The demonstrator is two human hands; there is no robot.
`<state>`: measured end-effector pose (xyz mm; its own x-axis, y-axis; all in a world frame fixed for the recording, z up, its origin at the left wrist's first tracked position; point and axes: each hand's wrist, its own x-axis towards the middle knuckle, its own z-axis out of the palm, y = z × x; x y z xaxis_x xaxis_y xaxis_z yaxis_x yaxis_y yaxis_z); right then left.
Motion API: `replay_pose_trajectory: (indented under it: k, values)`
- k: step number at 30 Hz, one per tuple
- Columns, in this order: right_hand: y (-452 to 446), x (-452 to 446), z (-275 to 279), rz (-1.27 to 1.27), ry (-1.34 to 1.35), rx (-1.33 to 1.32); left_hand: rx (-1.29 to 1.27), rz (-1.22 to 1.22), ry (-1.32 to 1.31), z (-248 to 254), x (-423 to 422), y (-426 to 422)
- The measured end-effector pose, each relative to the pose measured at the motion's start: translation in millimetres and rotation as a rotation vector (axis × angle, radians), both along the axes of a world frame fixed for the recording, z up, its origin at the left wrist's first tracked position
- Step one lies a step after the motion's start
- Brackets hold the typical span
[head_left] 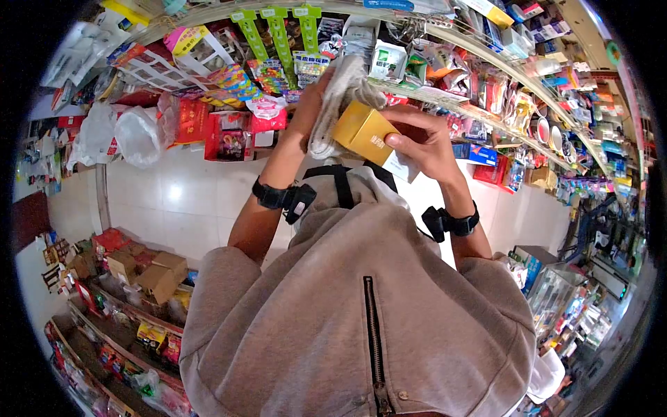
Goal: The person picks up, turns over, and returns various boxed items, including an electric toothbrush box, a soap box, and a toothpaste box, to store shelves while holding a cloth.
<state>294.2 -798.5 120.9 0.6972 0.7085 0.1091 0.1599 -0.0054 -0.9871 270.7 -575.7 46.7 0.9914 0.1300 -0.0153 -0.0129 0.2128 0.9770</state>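
My right hand (pixel 424 142) is closed on a small gold box (pixel 365 132) with a white lower part, its thumb on the near side. Directly left of the box, a bundle of grey-white cloth (pixel 333 104) hangs down in folds. My left hand (pixel 309 115) is against the cloth's left side, with its fingers mostly hidden behind it. Box and cloth are side by side in front of the shelf. Black bands are on both wrists.
Packed shelves (pixel 479 111) curve across the front and right. Green hanging strips (pixel 281 48), a red box (pixel 228 137) and white plastic bags (pixel 139 132) are at the front left. Cardboard boxes (pixel 163 274) stand on shelving at the lower left.
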Motion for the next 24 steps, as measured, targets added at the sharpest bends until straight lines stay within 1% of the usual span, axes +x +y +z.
replay_pose_trajectory:
  k: [2, 3, 6, 7, 8, 10, 11, 14, 15, 16, 18, 19, 20, 23, 24]
  values:
    - [0.1, 0.9, 0.9, -0.01, 0.083, 0.007, -0.415, -0.052, 0.112, -1.6, 0.8, -3.6]
    - [-1.9, 2.5, -1.9, -0.015, 0.049, 0.009, -0.205, 0.067, -0.08, -0.8, 0.1, -4.2]
    - [-7.1, 3.1, -6.4, -0.052, 0.072, 0.071, -0.836, 0.252, -0.089, 2.7, -2.2, -1.3]
    - [-6.8, 1.5, -6.6, -0.095, 0.094, 0.125, -0.936, 0.295, -0.097, 4.3, -3.5, 3.2]
    - [-9.7, 2.7, -10.8, -0.096, 0.097, 0.125, -0.956, 0.313, -0.095, 4.7, -7.8, 5.0]
    - [-19.7, 6.6, -25.1, -0.135, 0.185, 0.197, -0.972, 0.324, -0.081, 4.0, -19.9, 6.2]
    - [-22.9, 7.5, -31.5, -0.175, 0.279, 0.242, -0.98, 0.324, -0.08, 3.1, -26.3, 5.9]
    - [-4.2, 4.1, -13.9, -0.311, 0.58, 0.394, -0.969, 0.317, -0.052, 0.8, -41.3, 0.5]
    - [3.7, 4.0, -6.4, -0.36, 0.649, 0.371, -0.957, 0.315, -0.048, 0.7, -41.5, -0.1]
    - [12.7, 5.0, -11.0, -0.454, 0.659, 0.366, -0.939, 0.307, -0.039, 1.0, -42.8, -2.8]
    - [26.9, 3.1, -18.3, -0.472, 0.451, 0.212, -0.923, 0.299, -0.025, -1.8, -42.1, -5.8]
    - [39.0, -4.0, -11.6, -0.542, 0.387, 0.144, -0.918, 0.291, -0.021, -3.3, -42.3, -7.0]
    - [48.5, -6.8, -18.1, -0.536, 0.257, 0.143, -0.916, 0.287, -0.017, -4.9, -41.5, -8.7]
    - [63.7, -7.1, -42.2, -0.645, -0.038, 0.166, -0.911, 0.287, -0.012, -7.8, -44.4, -11.3]
    - [62.5, -4.5, -44.4, -0.645, -0.035, 0.164, -0.914, 0.284, -0.01, -7.3, -47.2, -11.3]
